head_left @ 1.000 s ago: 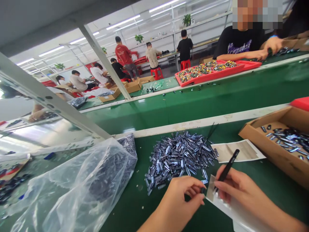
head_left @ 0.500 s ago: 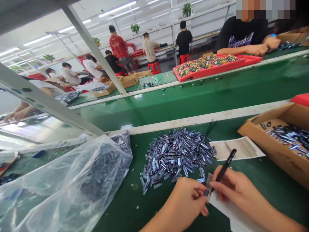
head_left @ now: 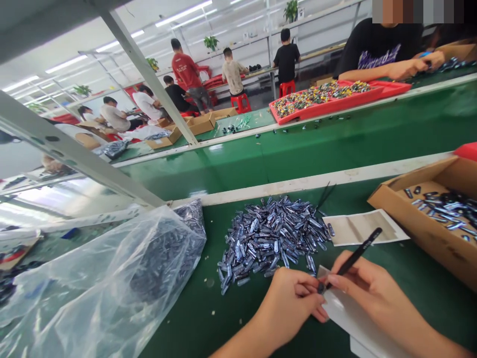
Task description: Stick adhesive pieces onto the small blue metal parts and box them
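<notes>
My left hand (head_left: 294, 303) pinches a small dark piece (head_left: 321, 287) between thumb and fingers, in front of the pile. My right hand (head_left: 367, 286) grips black tweezers (head_left: 359, 251), whose tip points down at that piece. A white sheet (head_left: 354, 318) lies under my right hand, its upper end close to my left fingertips. Beyond my hands is a heap of shiny dark-blue elongated pieces (head_left: 270, 236) on the green table (head_left: 208, 308). Behind my right hand, a pale sheet with a grey-brown area (head_left: 367, 227) lies flat, one dark piece at its left edge.
A clear plastic bag (head_left: 104, 278) of dark pieces lies left. At right stands a cardboard box (head_left: 421, 228) with similar pieces. A metal post (head_left: 89, 159) slants at left. Across the green belt are a red tray (head_left: 320, 107) and a person in black (head_left: 380, 49); others work farther back.
The tweezers have tilted lower to the right. Both hands stay close together around the small piece. A bright blue piece near my left fingertips no longer shows. The person opposite has shifted their hands.
</notes>
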Demonstrator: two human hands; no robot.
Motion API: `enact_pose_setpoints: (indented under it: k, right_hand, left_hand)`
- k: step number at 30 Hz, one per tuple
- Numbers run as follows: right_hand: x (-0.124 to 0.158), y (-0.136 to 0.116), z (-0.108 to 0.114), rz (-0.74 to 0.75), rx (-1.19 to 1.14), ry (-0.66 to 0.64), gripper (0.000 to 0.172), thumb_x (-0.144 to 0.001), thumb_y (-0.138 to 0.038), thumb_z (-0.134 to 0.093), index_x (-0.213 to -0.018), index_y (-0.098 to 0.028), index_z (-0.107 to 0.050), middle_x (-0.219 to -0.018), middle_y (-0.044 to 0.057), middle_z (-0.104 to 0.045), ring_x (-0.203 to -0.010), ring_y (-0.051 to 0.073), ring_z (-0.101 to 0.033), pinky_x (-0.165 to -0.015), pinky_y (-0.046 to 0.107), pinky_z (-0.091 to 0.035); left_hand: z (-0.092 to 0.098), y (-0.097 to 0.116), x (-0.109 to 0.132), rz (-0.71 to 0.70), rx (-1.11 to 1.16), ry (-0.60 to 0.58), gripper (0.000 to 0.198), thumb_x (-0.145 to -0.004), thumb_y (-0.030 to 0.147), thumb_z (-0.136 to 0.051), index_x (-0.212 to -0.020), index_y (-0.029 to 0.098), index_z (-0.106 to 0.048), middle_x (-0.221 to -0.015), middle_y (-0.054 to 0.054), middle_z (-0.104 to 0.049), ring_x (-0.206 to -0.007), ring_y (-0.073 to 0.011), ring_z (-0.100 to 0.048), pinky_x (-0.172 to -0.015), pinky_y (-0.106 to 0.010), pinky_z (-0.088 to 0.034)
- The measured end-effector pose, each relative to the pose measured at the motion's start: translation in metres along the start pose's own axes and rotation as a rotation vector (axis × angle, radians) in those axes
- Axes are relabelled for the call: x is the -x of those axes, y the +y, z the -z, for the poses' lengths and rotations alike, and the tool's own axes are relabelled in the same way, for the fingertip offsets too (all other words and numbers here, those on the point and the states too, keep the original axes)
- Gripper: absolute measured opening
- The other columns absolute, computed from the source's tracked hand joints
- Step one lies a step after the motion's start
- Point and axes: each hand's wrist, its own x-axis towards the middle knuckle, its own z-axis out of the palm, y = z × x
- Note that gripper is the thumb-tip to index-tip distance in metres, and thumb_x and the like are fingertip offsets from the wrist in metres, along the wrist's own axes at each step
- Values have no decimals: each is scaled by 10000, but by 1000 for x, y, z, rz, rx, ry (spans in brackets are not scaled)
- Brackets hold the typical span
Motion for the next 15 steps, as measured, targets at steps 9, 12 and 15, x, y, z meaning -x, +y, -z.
enact_pose_setpoints:
  k: [9, 12, 15]
  right_hand:
    - [-1, 3, 0, 51, 55, 6, 209, -777, -385, -590, -676, -205, -562, -628, 18, -619, -586, 174, -606, -541, 266, -484]
    - [-1, 2, 0, 57, 65, 8, 208, -783, -374, -582, -667, -202, -562, -621, 15, -617, -582, 169, -604, -540, 261, -482]
    - [-1, 3, -1, 81, 83, 8, 205, -795, -365, -573, -671, -202, -564, -626, 13, -619, -578, 163, -601, -535, 254, -478]
  left_hand:
    - [-3, 6, 2, 12, -24, 6, 190, -611, 250, -655, -679, 98, -564, -531, -13, -567, -505, -115, -594, -553, -227, -491]
    - [-3, 5, 2, 12, -31, 8, 194, -611, 255, -659, -677, 97, -567, -538, -18, -571, -505, -117, -593, -553, -230, -491]
    - [-3, 4, 2, 16, -40, 12, 194, -619, 259, -655, -682, 95, -572, -535, -18, -569, -503, -118, -592, -554, -233, -493]
